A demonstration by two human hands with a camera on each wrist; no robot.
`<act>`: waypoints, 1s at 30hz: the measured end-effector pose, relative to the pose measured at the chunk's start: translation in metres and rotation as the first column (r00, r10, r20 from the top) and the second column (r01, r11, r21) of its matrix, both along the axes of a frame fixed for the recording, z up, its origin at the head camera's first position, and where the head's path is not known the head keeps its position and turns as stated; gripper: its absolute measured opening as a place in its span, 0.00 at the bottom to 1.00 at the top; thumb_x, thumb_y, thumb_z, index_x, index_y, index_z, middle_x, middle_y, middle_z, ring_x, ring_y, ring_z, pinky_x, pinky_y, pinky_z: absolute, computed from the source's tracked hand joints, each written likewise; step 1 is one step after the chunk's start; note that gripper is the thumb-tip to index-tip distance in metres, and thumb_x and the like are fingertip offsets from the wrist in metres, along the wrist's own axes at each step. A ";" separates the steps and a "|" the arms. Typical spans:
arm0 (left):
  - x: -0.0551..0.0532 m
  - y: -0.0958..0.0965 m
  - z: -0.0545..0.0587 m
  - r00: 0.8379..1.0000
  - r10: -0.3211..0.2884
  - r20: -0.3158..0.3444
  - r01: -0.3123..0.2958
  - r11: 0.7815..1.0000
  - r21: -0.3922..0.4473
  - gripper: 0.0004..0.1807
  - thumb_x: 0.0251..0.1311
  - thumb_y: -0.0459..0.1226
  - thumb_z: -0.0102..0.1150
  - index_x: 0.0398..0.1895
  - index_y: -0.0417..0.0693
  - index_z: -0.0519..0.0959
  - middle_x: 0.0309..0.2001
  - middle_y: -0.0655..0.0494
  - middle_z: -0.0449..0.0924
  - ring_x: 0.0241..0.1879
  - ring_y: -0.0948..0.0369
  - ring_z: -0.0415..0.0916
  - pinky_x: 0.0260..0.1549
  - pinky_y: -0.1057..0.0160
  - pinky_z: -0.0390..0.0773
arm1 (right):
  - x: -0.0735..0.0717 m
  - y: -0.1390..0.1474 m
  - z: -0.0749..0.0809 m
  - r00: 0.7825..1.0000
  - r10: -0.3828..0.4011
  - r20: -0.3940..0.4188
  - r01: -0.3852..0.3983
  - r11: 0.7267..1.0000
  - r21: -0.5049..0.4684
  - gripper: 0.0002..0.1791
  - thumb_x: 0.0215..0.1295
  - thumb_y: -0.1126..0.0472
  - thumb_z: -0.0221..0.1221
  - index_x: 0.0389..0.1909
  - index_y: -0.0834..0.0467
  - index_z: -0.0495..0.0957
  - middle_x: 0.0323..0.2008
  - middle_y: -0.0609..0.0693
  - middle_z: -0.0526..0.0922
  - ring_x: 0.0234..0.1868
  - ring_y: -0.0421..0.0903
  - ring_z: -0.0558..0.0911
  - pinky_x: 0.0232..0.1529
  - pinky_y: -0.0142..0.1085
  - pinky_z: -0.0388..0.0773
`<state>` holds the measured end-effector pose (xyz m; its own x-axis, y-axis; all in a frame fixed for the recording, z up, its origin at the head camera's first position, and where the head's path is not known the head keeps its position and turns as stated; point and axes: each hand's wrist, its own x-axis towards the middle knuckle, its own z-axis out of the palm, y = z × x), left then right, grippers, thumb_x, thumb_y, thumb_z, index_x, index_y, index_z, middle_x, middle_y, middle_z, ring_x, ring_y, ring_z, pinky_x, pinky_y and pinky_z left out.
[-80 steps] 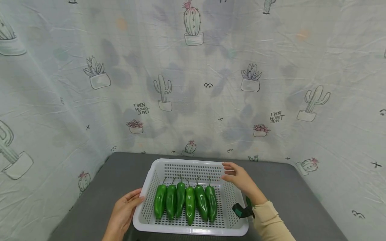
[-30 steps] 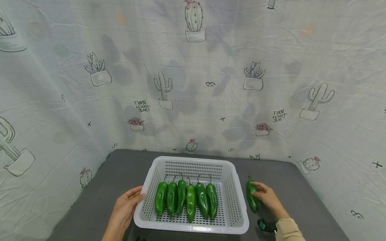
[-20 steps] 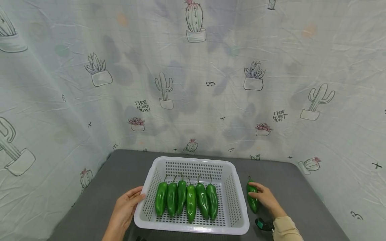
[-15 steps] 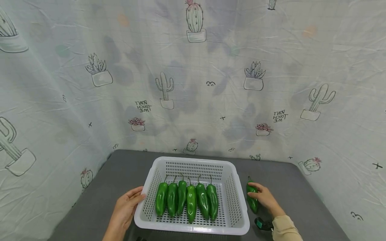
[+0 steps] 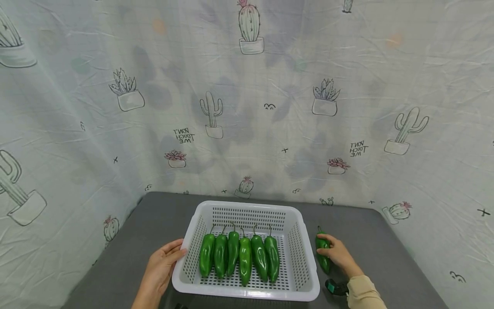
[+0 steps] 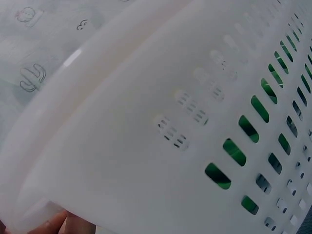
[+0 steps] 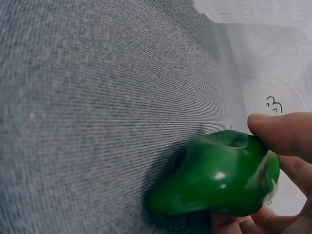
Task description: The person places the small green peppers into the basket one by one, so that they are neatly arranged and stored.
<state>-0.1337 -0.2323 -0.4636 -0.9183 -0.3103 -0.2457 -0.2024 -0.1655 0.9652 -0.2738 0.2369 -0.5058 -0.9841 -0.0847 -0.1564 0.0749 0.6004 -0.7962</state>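
A white plastic basket [image 5: 247, 294] with slotted walls stands on the grey table. Inside it lie several green chili peppers [image 5: 245, 259] side by side, stems toward the far wall. At the basket's left rim, my left hand [image 5: 160, 268] grips the edge, thumb on the near side; in the left wrist view its fingers [image 6: 51, 225] show at the rim's lower corner. Right of the basket, one more green chili pepper [image 5: 322, 257] lies on the table. My right hand [image 5: 340, 254] pinches it between thumb and fingers; the right wrist view shows that pepper [image 7: 214, 178] against the cloth.
The grey table [image 5: 359, 231] extends beyond the basket on both sides. A pale curtain [image 5: 247, 107] printed with cacti hangs behind and along the sides. On my right wrist sits a dark band [image 5: 336, 287].
My right hand has moved from above the basket's right rim outward to the pepper on the table and now holds it. The left hand has kept its grip on the rim.
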 end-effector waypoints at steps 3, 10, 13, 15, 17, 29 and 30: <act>0.000 0.000 0.000 1.000 -0.002 0.001 0.002 1.000 -0.002 0.32 0.61 0.32 0.60 0.66 0.31 0.61 0.43 0.61 0.78 0.38 0.69 0.78 0.39 0.69 0.79 | 0.001 0.000 0.000 1.000 -0.009 -0.005 0.009 1.000 0.004 0.31 0.57 0.65 0.63 0.63 0.64 0.67 0.56 0.75 0.69 0.47 0.59 0.77 0.37 0.47 0.77; -0.001 0.000 -0.001 1.000 0.002 -0.004 -0.002 1.000 -0.001 0.32 0.61 0.33 0.60 0.66 0.30 0.61 0.42 0.61 0.79 0.38 0.69 0.79 0.39 0.69 0.79 | 0.001 0.001 -0.002 1.000 -0.012 -0.025 0.011 0.999 -0.031 0.31 0.58 0.66 0.63 0.64 0.62 0.67 0.55 0.74 0.71 0.46 0.57 0.78 0.37 0.45 0.78; -0.001 0.000 -0.001 1.000 0.008 0.000 -0.008 1.000 0.001 0.32 0.61 0.32 0.59 0.66 0.30 0.61 0.41 0.62 0.79 0.38 0.69 0.78 0.38 0.69 0.79 | 0.001 0.002 -0.001 0.999 -0.011 -0.039 0.008 0.998 -0.060 0.31 0.58 0.66 0.63 0.64 0.61 0.67 0.53 0.73 0.73 0.46 0.56 0.78 0.37 0.45 0.78; -0.001 0.000 -0.001 1.000 0.007 -0.002 -0.007 1.000 0.002 0.32 0.61 0.32 0.60 0.66 0.30 0.61 0.40 0.62 0.79 0.37 0.69 0.78 0.38 0.70 0.79 | 0.001 0.001 0.002 0.999 -0.008 -0.045 0.005 0.997 -0.079 0.31 0.59 0.66 0.62 0.65 0.61 0.66 0.53 0.72 0.74 0.45 0.54 0.79 0.37 0.45 0.78; -0.001 0.000 -0.001 1.000 0.003 -0.005 -0.003 1.000 0.002 0.33 0.60 0.32 0.60 0.66 0.30 0.61 0.41 0.62 0.79 0.37 0.69 0.78 0.38 0.69 0.79 | 0.001 0.000 0.006 0.999 -0.008 -0.051 0.003 0.995 -0.102 0.31 0.59 0.66 0.62 0.65 0.60 0.66 0.52 0.71 0.75 0.43 0.53 0.79 0.36 0.44 0.79; -0.001 0.000 -0.001 1.000 0.000 -0.007 0.000 1.000 0.000 0.32 0.61 0.32 0.60 0.66 0.30 0.61 0.43 0.59 0.79 0.39 0.68 0.79 0.39 0.68 0.79 | 0.000 -0.004 0.030 0.991 0.020 -0.131 -0.042 0.984 -0.171 0.31 0.62 0.63 0.61 0.67 0.58 0.65 0.58 0.70 0.71 0.49 0.56 0.78 0.36 0.41 0.80; -0.002 0.000 -0.001 1.000 -0.002 -0.007 0.002 1.000 -0.001 0.32 0.61 0.33 0.60 0.66 0.30 0.61 0.44 0.59 0.79 0.39 0.68 0.79 0.39 0.68 0.79 | 0.000 -0.005 0.032 0.990 0.027 -0.139 -0.050 0.984 -0.168 0.31 0.62 0.63 0.61 0.67 0.58 0.64 0.58 0.69 0.70 0.51 0.57 0.77 0.37 0.41 0.80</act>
<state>-0.1352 -0.2319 -0.4644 -0.9206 -0.3090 -0.2387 -0.1954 -0.1645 0.9668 -0.2740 0.2324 -0.4736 -0.9906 -0.1366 -0.0012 -0.0617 0.4550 -0.8884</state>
